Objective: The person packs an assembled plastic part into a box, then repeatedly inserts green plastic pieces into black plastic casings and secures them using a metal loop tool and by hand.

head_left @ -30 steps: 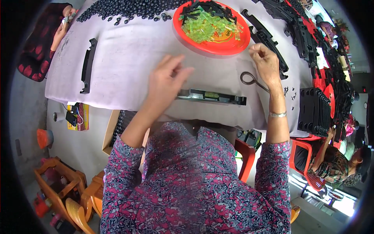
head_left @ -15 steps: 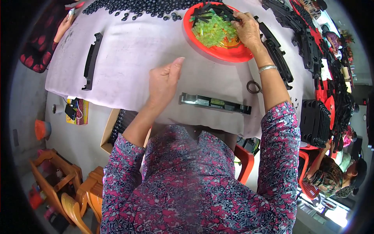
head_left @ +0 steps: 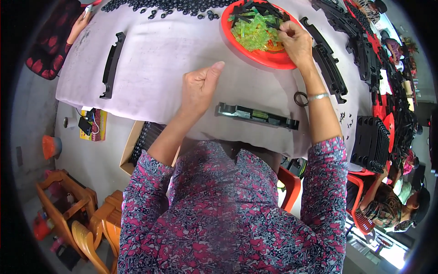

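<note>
My right hand (head_left: 297, 44) is at the right side of a red plate (head_left: 272, 62), thumb and fingertips pinched together; whatever they hold is too small to make out. On the plate lie a heap of clear green plastic pieces (head_left: 253, 33) and several thin black strips (head_left: 268, 8). Over the middle of the table my left hand (head_left: 199, 89) is closed with the thumb on top, its inside hidden. Below and right of it, a long black plastic part (head_left: 258, 115) with a green vial-like piece in its middle lies near the table's front edge.
Black beads (head_left: 169, 6) are spread along the far edge. One black part (head_left: 112, 66) lies at left; others (head_left: 328, 64) line the right side. A black ring (head_left: 301, 98) sits by my right wrist. Another person's hand (head_left: 78, 26) is at far left. Stacked black trays (head_left: 370, 144) stand at right.
My right hand has drawn slightly back toward me at the plate's right side, its fingers now pinched together. My left hand stays closed. The whole view has shifted a little.
</note>
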Tool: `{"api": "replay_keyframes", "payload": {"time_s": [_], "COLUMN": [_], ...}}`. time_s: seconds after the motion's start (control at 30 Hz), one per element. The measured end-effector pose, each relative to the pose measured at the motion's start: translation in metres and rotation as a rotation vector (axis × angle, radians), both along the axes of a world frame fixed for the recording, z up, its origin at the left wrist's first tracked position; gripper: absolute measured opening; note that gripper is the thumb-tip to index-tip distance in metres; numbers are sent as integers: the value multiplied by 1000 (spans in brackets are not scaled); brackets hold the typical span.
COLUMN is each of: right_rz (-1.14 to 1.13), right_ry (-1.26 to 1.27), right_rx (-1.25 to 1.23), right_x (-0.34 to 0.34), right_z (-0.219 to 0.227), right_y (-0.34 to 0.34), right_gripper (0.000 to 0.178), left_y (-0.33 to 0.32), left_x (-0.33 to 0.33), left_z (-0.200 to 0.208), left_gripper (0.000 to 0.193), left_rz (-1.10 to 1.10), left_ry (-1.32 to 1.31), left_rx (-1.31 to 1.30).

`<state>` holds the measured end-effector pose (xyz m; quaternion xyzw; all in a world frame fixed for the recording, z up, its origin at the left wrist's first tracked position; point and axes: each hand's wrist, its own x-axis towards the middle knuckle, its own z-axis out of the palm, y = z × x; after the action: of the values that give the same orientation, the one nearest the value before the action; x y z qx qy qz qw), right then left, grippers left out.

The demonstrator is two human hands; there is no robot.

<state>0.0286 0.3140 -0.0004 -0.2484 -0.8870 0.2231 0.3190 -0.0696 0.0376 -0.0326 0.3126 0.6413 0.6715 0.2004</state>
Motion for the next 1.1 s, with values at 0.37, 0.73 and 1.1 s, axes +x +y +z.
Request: {"api": "replay_keyframes", "payload": {"time_s": [0.37, 0.73, 1.1], "right_rz": [246, 309, -2], "right_ry": [194, 237, 359], "right_rx": [378, 284, -771], "right_x": [70, 94, 109], "right_z": [34, 30, 16], "right_y": [-140, -172, -182], "right_gripper": [21, 27, 7], "left_y": [-7, -12, -12], "left_x": [30, 39, 60], "left_z": [58, 47, 38], "left_gripper": [20, 21, 25], "left_rz": [-153, -438, -297], "left_ry": [-94, -458, -119], "left_rx": [-11, 14, 50]}}
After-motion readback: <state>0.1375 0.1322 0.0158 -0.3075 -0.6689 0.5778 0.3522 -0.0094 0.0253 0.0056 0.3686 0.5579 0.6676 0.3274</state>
